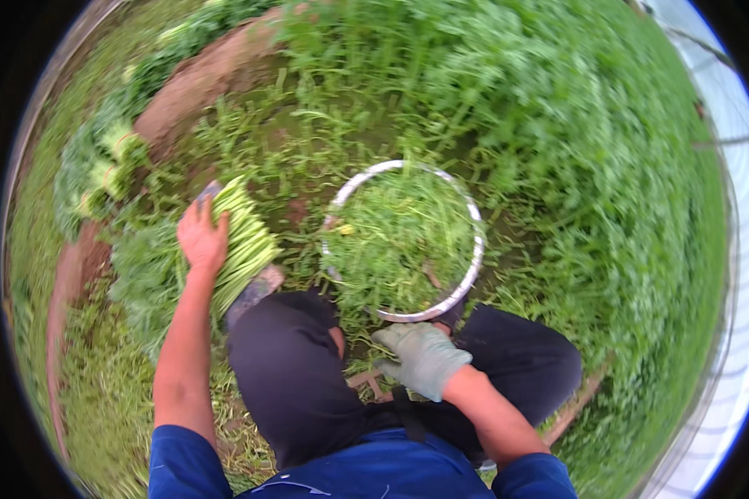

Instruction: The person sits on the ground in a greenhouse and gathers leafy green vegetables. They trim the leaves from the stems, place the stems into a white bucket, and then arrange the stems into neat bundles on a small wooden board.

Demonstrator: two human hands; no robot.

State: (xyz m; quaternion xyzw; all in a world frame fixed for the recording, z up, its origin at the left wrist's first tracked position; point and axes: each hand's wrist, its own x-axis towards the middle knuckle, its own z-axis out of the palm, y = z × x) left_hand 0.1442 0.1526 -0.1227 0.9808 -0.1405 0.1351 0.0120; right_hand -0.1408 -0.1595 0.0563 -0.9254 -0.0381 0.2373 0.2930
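My bare left hand (203,237) lies on a loose sheaf of leafy green stalks (244,234), fingers spread over its upper edge. The pale stalks point right and their feathery leaves spread left. Beneath them a dark flat support (254,293) shows beside my knee. My right hand (421,358), in a pale grey-green glove, is between my knees, just below the rim of a round tub (474,249); whether its fingers hold anything is unclear. Loose green leaves and stems (406,237) fill the tub, with a small yellow piece at the left.
Tall leafy plants (537,125) stand ahead and to the right. Tied bunches (122,140) lie at the upper left, beyond a strip of bare soil (193,87). Scattered stems cover the ground around the tub. White sheeting (724,249) runs along the far right.
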